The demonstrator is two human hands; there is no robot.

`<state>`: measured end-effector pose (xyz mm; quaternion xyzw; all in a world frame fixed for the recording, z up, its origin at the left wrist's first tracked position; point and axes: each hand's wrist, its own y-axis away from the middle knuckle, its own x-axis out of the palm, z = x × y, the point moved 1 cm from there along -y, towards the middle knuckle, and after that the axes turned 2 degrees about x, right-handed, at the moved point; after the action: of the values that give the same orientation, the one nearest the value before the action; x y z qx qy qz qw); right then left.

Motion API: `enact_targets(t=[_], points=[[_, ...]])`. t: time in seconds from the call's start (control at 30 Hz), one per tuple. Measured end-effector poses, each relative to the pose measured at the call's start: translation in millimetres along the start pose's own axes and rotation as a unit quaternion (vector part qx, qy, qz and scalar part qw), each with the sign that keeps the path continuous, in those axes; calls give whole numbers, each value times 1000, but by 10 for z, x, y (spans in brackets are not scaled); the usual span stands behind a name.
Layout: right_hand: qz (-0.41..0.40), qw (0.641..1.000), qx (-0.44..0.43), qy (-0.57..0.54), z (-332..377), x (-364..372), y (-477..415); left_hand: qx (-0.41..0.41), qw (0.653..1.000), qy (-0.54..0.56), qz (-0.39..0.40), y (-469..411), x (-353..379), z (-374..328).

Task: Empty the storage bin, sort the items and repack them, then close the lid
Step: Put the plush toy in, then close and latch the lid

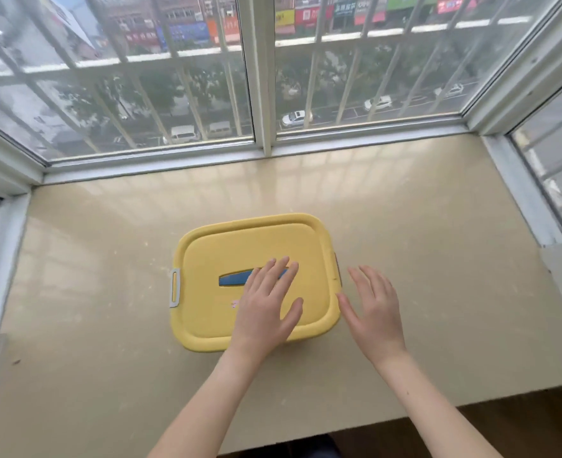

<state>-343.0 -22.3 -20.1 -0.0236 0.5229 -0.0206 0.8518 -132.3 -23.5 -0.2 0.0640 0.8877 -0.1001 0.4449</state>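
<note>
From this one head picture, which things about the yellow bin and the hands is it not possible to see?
- Bin contents: head view, hidden by the shut yellow lid.
- Blue handle: its right part is covered by the left hand.
- Right latch: only an edge-on sliver shows, so its state is unclear; the right hand is open beside it.
- Small pink mark: too small to read.

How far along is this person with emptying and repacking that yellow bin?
I can't tell whether this is the start or the very end. The yellow lid sits on the bin, and no items lie on the sill. The left hand lies open over the lid; the right hand is open beside the bin. The contents are hidden.
</note>
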Motion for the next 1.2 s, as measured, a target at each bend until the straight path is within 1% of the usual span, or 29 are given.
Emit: enact_targets(t=[0.13, 0.33, 0.6, 0.77, 0.87, 1.0, 1.2], points=[[37, 998, 34, -30, -122, 266, -159, 12, 998, -46, 42, -266, 389, 112], [69, 993, 65, -72, -193, 536, -396, 6, 991, -113, 75, -546, 745, 310], [143, 976, 112, -121, -299, 671, -474, 17, 984, -164, 72, -576, 916, 410], [166, 965, 139, -146, -314, 719, -432, 17, 980, -186, 71, -586, 979, 447], [158, 961, 143, -176, -294, 732, -424, 16, 979, -189, 70, -587, 980, 449], [114, 954, 155, -230, -230, 686, -409, 13, 980, -187, 71, -583, 986, 449], [54, 951, 172, -250, -150, 679, -380, 16, 981, -182, 64, -575, 994, 455]])
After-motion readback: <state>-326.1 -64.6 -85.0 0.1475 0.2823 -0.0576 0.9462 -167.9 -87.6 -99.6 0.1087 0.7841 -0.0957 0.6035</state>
